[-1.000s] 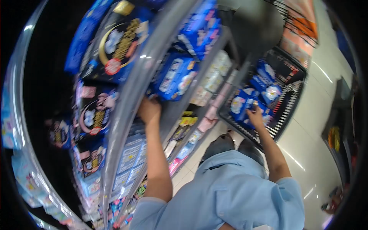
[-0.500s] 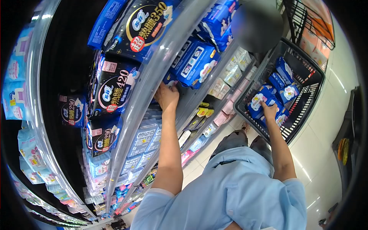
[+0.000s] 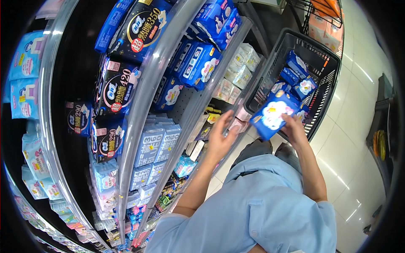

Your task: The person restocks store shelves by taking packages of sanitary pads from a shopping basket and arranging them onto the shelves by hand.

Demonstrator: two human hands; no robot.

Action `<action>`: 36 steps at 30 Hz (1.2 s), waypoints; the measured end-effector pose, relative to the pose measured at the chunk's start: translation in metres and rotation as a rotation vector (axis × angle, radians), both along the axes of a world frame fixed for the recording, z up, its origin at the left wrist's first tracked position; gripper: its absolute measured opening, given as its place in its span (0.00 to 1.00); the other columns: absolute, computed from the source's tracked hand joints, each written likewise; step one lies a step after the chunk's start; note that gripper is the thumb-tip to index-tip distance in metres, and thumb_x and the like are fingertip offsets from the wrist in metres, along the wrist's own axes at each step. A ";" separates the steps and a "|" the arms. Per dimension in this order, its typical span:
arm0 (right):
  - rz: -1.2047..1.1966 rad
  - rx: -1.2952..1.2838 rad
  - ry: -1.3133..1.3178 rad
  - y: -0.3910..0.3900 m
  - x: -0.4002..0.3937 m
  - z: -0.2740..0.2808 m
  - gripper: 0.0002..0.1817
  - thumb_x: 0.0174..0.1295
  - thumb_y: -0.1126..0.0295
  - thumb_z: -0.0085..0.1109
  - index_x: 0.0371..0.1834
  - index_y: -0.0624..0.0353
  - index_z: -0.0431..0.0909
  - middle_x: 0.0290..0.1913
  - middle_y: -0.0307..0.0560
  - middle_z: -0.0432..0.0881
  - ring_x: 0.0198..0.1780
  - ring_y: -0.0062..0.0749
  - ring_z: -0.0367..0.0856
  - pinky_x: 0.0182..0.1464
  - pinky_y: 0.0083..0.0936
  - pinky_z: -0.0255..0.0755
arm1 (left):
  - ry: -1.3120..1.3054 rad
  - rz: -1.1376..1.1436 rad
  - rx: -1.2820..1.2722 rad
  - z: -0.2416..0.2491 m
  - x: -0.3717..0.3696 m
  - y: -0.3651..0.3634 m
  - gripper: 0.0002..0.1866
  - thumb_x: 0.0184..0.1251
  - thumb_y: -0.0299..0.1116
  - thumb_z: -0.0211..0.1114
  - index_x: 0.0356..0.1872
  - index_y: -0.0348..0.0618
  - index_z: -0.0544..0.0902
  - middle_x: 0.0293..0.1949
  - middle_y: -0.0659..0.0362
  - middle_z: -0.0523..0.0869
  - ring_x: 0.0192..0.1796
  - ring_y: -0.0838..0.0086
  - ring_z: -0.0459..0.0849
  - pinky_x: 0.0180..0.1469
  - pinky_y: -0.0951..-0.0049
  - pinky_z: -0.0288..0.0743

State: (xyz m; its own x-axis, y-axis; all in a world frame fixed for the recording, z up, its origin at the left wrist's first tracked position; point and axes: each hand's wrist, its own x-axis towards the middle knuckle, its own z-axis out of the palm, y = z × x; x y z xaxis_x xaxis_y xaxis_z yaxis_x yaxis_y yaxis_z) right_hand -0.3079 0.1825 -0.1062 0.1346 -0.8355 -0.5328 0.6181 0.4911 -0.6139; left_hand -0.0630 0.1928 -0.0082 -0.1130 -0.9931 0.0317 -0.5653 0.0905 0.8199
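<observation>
Right Fingers Gripping a Blue Packet at the Basket's Near Edge

The fingers of the right hand (image 3: 294,127) are closing on the right side of a blue packet (image 3: 273,115) with a pale printed front. The packet is tilting across the near edge of the black basket (image 3: 324,47), toward that edge's left corner, and is hiding part of the rim. The left hand (image 3: 222,135) is opening its fingers, spreading them apart from the packet, between it and the shelving.

Inside the basket, smaller-looking blue packs (image 3: 304,87) are lying in a loose group, running from the middle toward the near edge. Left of the basket, white packs (image 3: 242,63) are standing on a shelf, and farther left large blue packs (image 3: 201,66) are sitting near the front edge of another shelf (image 3: 188,110). Light-blue packs (image 3: 152,143) are filling a section nearer the person, while black packs (image 3: 117,89) are lining the shelving beyond a clear rail (image 3: 145,80). Past the basket's far right corner, peach-coloured packs (image 3: 325,30) are resting by a black wire rack (image 3: 314,9). Pale floor tiles (image 3: 337,162) are showing to the right.
</observation>
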 end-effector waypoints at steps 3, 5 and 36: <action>0.239 -0.102 -0.049 0.004 0.027 0.031 0.29 0.55 0.64 0.64 0.57 0.63 0.64 0.53 0.47 0.74 0.55 0.30 0.73 0.57 0.27 0.66 | 0.182 -0.011 0.283 -0.011 -0.016 0.010 0.35 0.60 0.34 0.66 0.65 0.34 0.60 0.59 0.47 0.71 0.60 0.68 0.72 0.59 0.70 0.66; 0.310 -0.224 -0.057 0.006 0.043 0.037 0.27 0.56 0.67 0.63 0.57 0.62 0.66 0.51 0.44 0.75 0.52 0.27 0.75 0.53 0.23 0.69 | 0.191 0.011 0.396 0.002 -0.016 0.009 0.38 0.56 0.35 0.69 0.64 0.30 0.60 0.54 0.47 0.74 0.55 0.70 0.75 0.55 0.72 0.70; 0.394 -0.023 0.040 0.014 0.051 0.013 0.14 0.64 0.68 0.49 0.52 0.55 0.71 0.46 0.38 0.77 0.44 0.21 0.76 0.46 0.20 0.71 | -0.036 0.636 -0.213 0.047 0.106 -0.041 0.40 0.51 0.33 0.72 0.61 0.25 0.60 0.51 0.44 0.75 0.50 0.66 0.77 0.54 0.69 0.70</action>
State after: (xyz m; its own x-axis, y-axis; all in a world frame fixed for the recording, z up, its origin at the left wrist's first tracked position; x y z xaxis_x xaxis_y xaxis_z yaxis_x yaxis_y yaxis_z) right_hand -0.2566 0.1968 -0.0929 0.4271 -0.7357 -0.5256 0.3605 0.6717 -0.6472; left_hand 0.0434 0.1515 0.0388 0.4874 -0.8391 0.2415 -0.5890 -0.1117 0.8004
